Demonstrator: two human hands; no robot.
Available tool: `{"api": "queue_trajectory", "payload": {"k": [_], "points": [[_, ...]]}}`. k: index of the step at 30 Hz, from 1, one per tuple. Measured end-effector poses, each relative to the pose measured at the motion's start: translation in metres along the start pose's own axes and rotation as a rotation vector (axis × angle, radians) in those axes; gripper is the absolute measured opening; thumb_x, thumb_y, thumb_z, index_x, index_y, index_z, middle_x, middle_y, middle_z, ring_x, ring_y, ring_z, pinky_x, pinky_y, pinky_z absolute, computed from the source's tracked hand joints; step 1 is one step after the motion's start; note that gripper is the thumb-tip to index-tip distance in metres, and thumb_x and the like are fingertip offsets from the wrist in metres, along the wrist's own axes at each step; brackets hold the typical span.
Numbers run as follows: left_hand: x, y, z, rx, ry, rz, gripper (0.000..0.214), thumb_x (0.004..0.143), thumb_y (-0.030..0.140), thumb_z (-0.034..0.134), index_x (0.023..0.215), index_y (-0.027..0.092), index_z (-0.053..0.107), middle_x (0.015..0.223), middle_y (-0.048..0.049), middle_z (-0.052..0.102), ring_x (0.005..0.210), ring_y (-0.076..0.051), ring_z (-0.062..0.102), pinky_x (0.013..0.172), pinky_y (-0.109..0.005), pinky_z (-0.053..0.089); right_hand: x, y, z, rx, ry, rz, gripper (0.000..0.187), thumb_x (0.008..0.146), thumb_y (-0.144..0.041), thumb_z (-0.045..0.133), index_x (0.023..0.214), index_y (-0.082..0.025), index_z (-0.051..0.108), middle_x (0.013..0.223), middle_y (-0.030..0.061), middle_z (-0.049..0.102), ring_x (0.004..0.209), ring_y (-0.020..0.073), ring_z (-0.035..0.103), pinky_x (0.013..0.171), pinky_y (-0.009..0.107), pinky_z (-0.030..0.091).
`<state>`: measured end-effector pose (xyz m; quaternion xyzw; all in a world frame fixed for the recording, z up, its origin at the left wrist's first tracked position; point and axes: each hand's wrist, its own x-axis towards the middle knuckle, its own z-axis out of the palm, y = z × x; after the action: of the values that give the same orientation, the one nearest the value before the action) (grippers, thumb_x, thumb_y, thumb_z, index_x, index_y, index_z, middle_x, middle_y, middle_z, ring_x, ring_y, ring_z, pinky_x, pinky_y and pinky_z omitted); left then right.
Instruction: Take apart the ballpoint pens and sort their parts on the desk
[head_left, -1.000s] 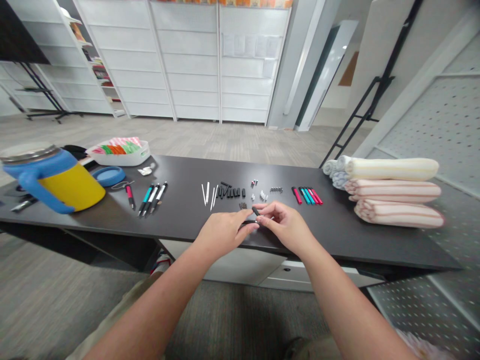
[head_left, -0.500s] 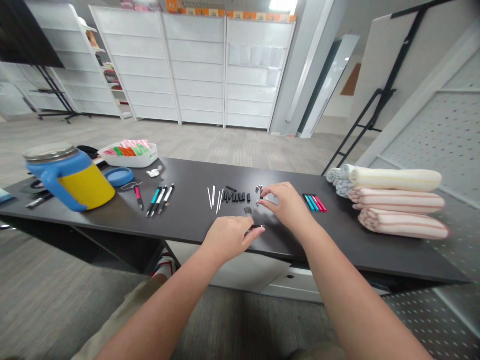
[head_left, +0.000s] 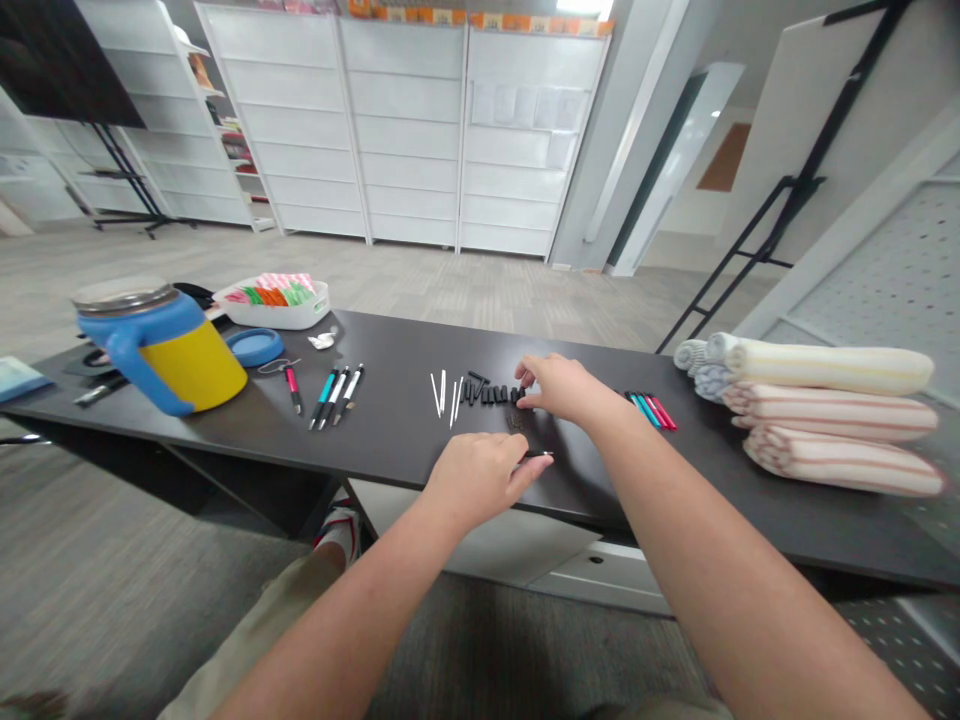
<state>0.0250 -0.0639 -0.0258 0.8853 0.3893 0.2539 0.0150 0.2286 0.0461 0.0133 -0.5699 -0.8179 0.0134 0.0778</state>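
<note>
My left hand (head_left: 480,475) is closed on a dark pen part (head_left: 538,454) whose pale, pointed end sticks out to the right past the thumb. To the upper right, my right hand (head_left: 553,385) has its thumb and fingertips pinched at the right end of a row of black pen grips (head_left: 491,394). A small black piece shows between those fingertips, partly hidden. Thin white pen refills (head_left: 442,392) lie left of the grips. Small metal springs (head_left: 516,422) sit just above my left hand. Teal and red pen barrels (head_left: 651,410) lie beyond my right wrist.
Several pens (head_left: 335,398) lie on the dark table (head_left: 390,345), left of the refills. Farther left stand a blue-and-yellow mug (head_left: 180,360), a blue lid (head_left: 255,347) and a white basket (head_left: 300,315) of colourful packets. Rolled towels (head_left: 832,405) are stacked at the right.
My right hand has moved left to the end of the row of black grips. My left hand keeps its hold on the pen part. The view has shifted slightly.
</note>
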Motion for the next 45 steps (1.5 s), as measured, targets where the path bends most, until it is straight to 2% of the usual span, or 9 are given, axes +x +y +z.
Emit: {"api": "queue_trajectory", "payload": {"k": [11, 18, 21, 24, 28, 32, 36, 42, 45], "points": [[0.0, 0.0, 0.001, 0.001, 0.004, 0.001, 0.047, 0.108, 0.053, 0.04, 0.088, 0.02, 0.066, 0.086, -0.005, 0.075, 0.078, -0.021, 0.071, 0.064, -0.031, 0.045, 0.012, -0.001, 0.007, 0.125, -0.032, -0.074, 0.038, 0.075, -0.021, 0.087, 0.108, -0.024, 0.068, 0.105, 0.0031, 0.079, 0.095, 0.0238, 0.073, 0.076, 0.032, 0.049], [0.001, 0.001, 0.0, 0.004, -0.003, -0.015, 0.043, 0.107, 0.052, 0.043, 0.088, 0.02, 0.066, 0.084, -0.005, 0.075, 0.077, -0.022, 0.071, 0.063, -0.03, 0.044, 0.006, 0.005, 0.006, 0.105, -0.001, -0.109, 0.035, 0.076, -0.022, 0.087, 0.107, -0.023, 0.071, 0.107, 0.0045, 0.078, 0.099, 0.025, 0.071, 0.082, 0.034, 0.05], [0.001, 0.001, 0.0, -0.007, -0.005, -0.028, 0.042, 0.107, 0.053, 0.043, 0.094, 0.02, 0.065, 0.085, -0.0049, 0.075, 0.078, -0.022, 0.072, 0.065, -0.031, 0.046, -0.012, -0.001, -0.009, 0.098, 0.107, -0.117, 0.028, 0.084, -0.026, 0.081, 0.11, -0.023, 0.071, 0.109, 0.0061, 0.077, 0.102, 0.027, 0.068, 0.086, 0.037, 0.049], [0.002, 0.001, 0.0, -0.008, -0.008, -0.05, 0.039, 0.107, 0.052, 0.043, 0.102, 0.019, 0.064, 0.09, -0.0059, 0.076, 0.083, -0.024, 0.073, 0.067, -0.032, 0.048, -0.05, -0.015, -0.023, 0.165, 0.31, -0.067, 0.013, 0.097, -0.033, 0.066, 0.105, -0.024, 0.072, 0.102, 0.0062, 0.076, 0.1, 0.0263, 0.067, 0.086, 0.037, 0.048], [0.003, 0.002, 0.001, 0.012, -0.039, -0.047, 0.031, 0.108, 0.045, 0.044, 0.107, 0.019, 0.06, 0.096, -0.0073, 0.075, 0.088, -0.026, 0.074, 0.071, -0.034, 0.052, -0.111, -0.035, -0.019, 0.349, 0.441, -0.007, 0.029, 0.106, -0.042, 0.049, 0.1, -0.024, 0.071, 0.095, 0.0061, 0.075, 0.088, 0.0224, 0.066, 0.08, 0.035, 0.048], [0.004, 0.003, 0.002, 0.035, -0.079, -0.032, 0.023, 0.107, 0.04, 0.047, 0.108, 0.019, 0.057, 0.099, -0.008, 0.074, 0.091, -0.025, 0.073, 0.076, -0.035, 0.054, -0.144, -0.045, 0.006, 0.477, 0.364, 0.003, 0.025, 0.103, -0.042, 0.056, 0.104, -0.023, 0.072, 0.09, 0.0035, 0.074, 0.08, 0.0191, 0.064, 0.074, 0.032, 0.047], [0.005, 0.002, 0.004, 0.044, -0.115, 0.009, 0.013, 0.102, 0.029, 0.055, 0.109, 0.019, 0.057, 0.103, -0.0084, 0.072, 0.098, -0.027, 0.07, 0.082, -0.037, 0.054, -0.147, -0.044, 0.026, 0.598, 0.318, 0.046, 0.02, 0.099, -0.039, 0.064, 0.103, -0.024, 0.076, 0.083, 0.0007, 0.073, 0.071, 0.0167, 0.062, 0.067, 0.029, 0.046], [0.006, -0.002, 0.007, -0.001, -0.058, 0.091, 0.014, 0.101, 0.025, 0.056, 0.113, 0.017, 0.057, 0.108, -0.0081, 0.069, 0.105, -0.026, 0.065, 0.092, -0.039, 0.052, -0.143, -0.038, 0.029, 0.742, 0.281, 0.092, 0.021, 0.097, -0.041, 0.065, 0.1, -0.025, 0.078, 0.084, 0.0011, 0.075, 0.072, 0.0174, 0.064, 0.066, 0.028, 0.046], [0.006, -0.004, 0.007, -0.022, -0.013, 0.087, 0.014, 0.104, 0.029, 0.055, 0.111, 0.017, 0.058, 0.105, -0.0076, 0.068, 0.101, -0.025, 0.063, 0.09, -0.038, 0.051, -0.145, -0.034, 0.028, 0.829, 0.274, 0.164, 0.026, 0.096, -0.046, 0.065, 0.098, -0.023, 0.076, 0.081, 0.0011, 0.073, 0.071, 0.017, 0.063, 0.065, 0.028, 0.046]]}}
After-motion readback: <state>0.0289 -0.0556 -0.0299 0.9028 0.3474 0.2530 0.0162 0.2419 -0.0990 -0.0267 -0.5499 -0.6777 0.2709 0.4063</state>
